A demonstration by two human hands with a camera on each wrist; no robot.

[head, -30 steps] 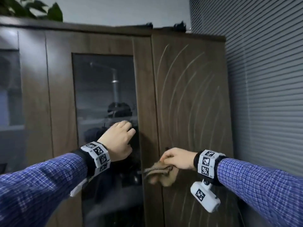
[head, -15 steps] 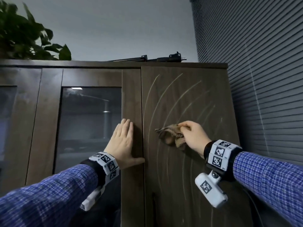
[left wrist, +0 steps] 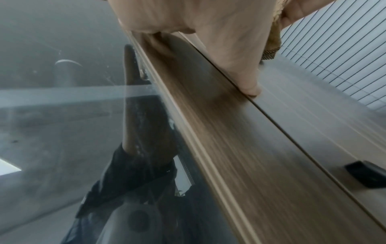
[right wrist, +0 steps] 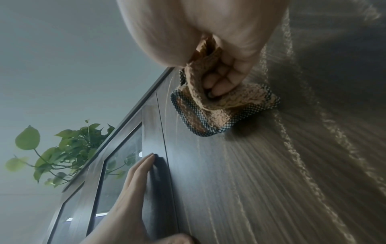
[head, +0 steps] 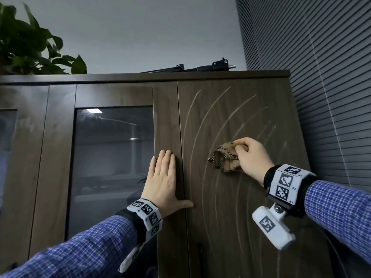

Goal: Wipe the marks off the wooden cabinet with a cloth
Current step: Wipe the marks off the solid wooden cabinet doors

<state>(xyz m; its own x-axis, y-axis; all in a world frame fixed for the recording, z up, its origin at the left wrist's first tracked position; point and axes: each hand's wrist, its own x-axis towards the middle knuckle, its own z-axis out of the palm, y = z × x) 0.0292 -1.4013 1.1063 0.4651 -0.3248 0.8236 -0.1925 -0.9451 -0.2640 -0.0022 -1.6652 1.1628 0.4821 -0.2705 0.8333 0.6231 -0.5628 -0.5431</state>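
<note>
A dark wooden cabinet (head: 236,91) fills the head view; its right door carries several pale curved chalk marks (head: 224,109). My right hand (head: 251,157) grips a bunched brown cloth (head: 224,157) with a checked hem and holds it against that door among the marks. In the right wrist view the fingers (right wrist: 221,82) curl into the cloth (right wrist: 217,113). My left hand (head: 162,181) lies flat, fingers straight, on the wooden stile beside the door seam, thumb (left wrist: 248,85) across the seam.
A glass-fronted door (head: 112,163) sits left of my left hand. A leafy plant (head: 30,43) and a black metal stand (head: 200,67) rest on the cabinet top. Slatted blinds (head: 325,87) cover the wall close to the cabinet's right side. A dark handle (left wrist: 365,175) shows lower on the door.
My right hand has carried the cloth from low near the seam up and rightward onto the marked door. My left hand has gone from the glass to flat on the stile.
</note>
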